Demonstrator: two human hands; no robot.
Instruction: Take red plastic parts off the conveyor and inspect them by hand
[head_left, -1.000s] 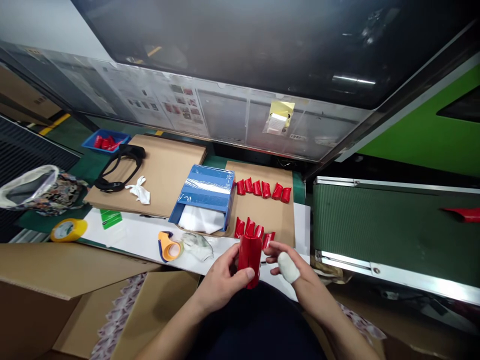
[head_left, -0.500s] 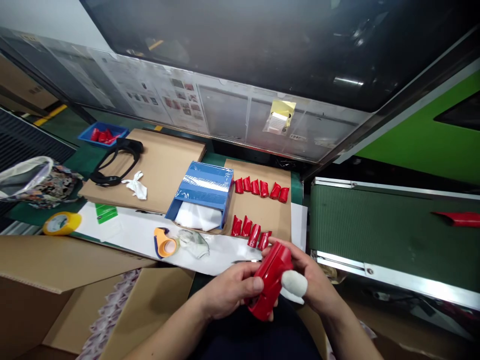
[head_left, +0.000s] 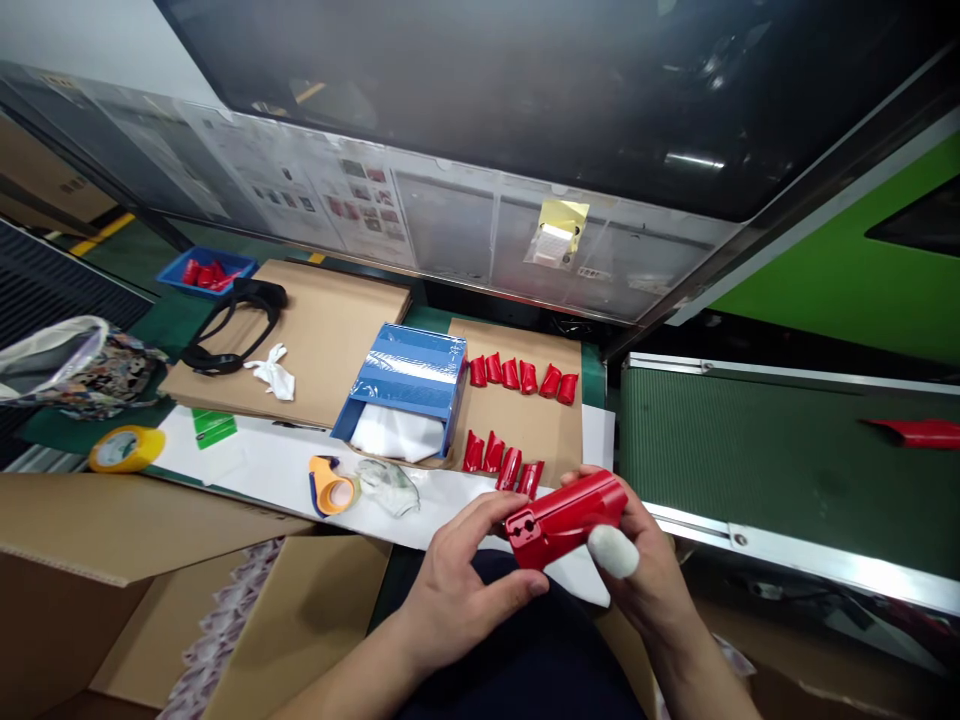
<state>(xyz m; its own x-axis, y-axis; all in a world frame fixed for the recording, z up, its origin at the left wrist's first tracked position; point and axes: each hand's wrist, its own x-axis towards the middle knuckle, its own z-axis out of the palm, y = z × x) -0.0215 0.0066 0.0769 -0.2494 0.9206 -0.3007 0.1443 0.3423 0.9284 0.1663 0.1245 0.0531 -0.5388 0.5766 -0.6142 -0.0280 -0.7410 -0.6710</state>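
Note:
Both my hands hold one glossy red plastic part (head_left: 564,518) low in the middle of the view, lying nearly level with its open end toward me. My left hand (head_left: 466,585) cups it from below on the left, thumb stretched under it. My right hand (head_left: 646,570) grips its right end, and its thumb wears a white bandage. Just beyond, two rows of the same red parts (head_left: 523,377) lie on a cardboard sheet (head_left: 553,425).
A blue box (head_left: 409,385) with white cloth stands left of the rows. An orange tape cutter (head_left: 330,489), yellow tape roll (head_left: 126,447), black goggles (head_left: 232,322) and a blue bin (head_left: 205,271) lie further left. A green conveyor (head_left: 780,460) carries a red part (head_left: 919,432). Open cartons (head_left: 150,580) sit bottom left.
The red part has turned from upright to tilted to nearly level, and moved right. My right hand has closed on its right end; my left hand has slid under it.

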